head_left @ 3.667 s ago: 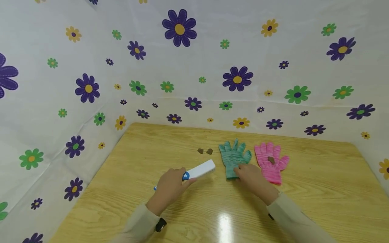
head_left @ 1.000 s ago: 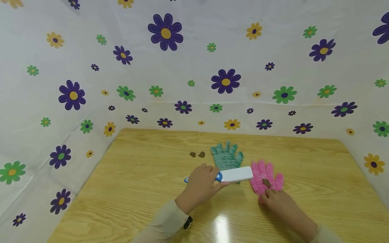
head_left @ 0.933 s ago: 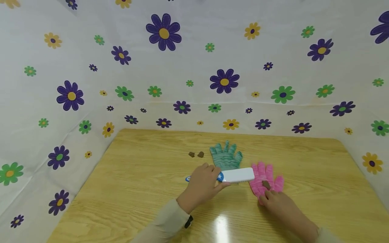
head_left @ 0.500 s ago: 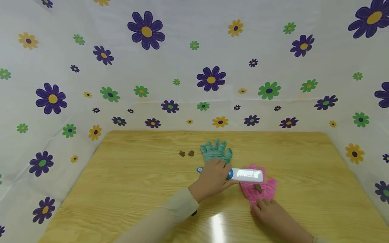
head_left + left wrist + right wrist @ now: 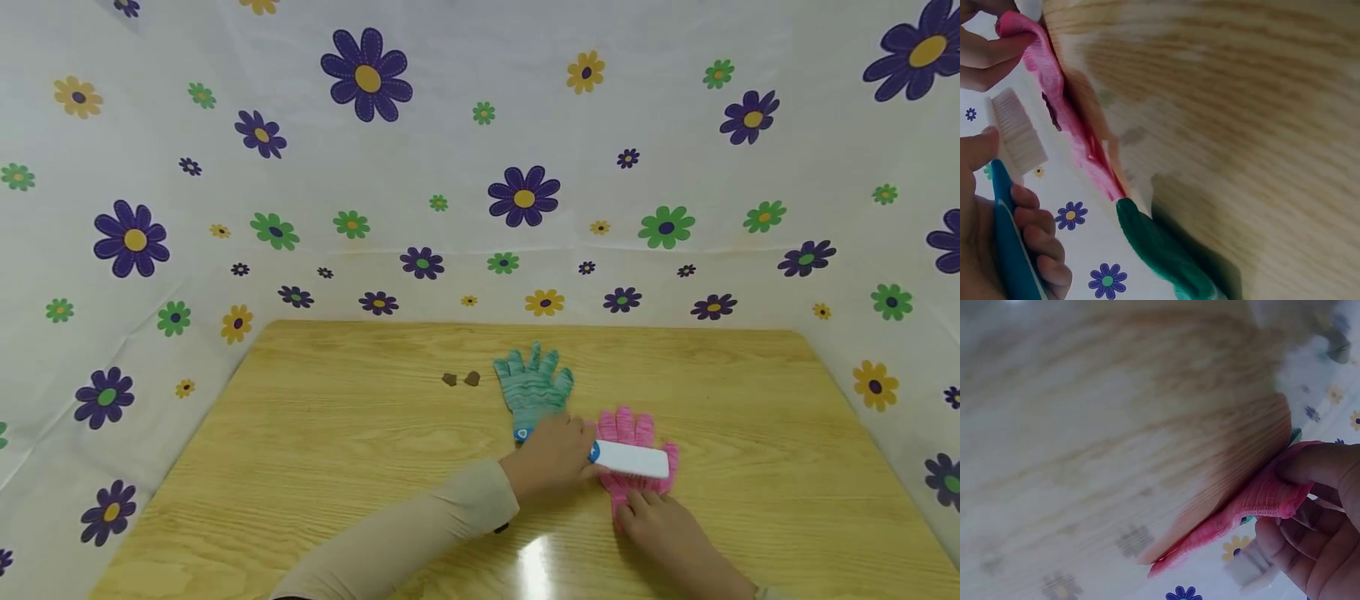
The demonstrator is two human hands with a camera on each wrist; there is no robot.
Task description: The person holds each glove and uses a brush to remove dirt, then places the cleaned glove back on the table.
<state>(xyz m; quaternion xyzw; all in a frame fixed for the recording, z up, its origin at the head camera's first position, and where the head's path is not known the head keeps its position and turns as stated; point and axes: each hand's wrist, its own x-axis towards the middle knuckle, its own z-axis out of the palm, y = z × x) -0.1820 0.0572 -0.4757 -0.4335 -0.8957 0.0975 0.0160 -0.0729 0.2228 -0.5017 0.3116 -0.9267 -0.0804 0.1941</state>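
Observation:
A brush (image 5: 630, 460) with a white head and blue handle is gripped in my left hand (image 5: 551, 454). Its pale bristles (image 5: 1021, 137) point down over the pink knitted glove (image 5: 624, 427), with a small gap between them in the left wrist view. My right hand (image 5: 660, 521) pinches the cuff of that glove between thumb and fingers; the right wrist view shows the thumb on the pink cuff (image 5: 1272, 487). A dark patch (image 5: 1051, 112) on the pink glove shows in the left wrist view, while the brush hides it from the head view.
A green knitted glove (image 5: 532, 396) lies flat just left of the pink one, its cuff partly behind my left hand. Two small brown pieces (image 5: 472, 378) sit farther left on the wooden table (image 5: 360, 417). A flower-patterned sheet (image 5: 450, 150) stands behind and beside the table.
My right hand has gone from the green glove's cuff to the pink one's, and the pink glove lies nearer. The left hand has carried the brush rightward, from beside the green glove to above the pink.

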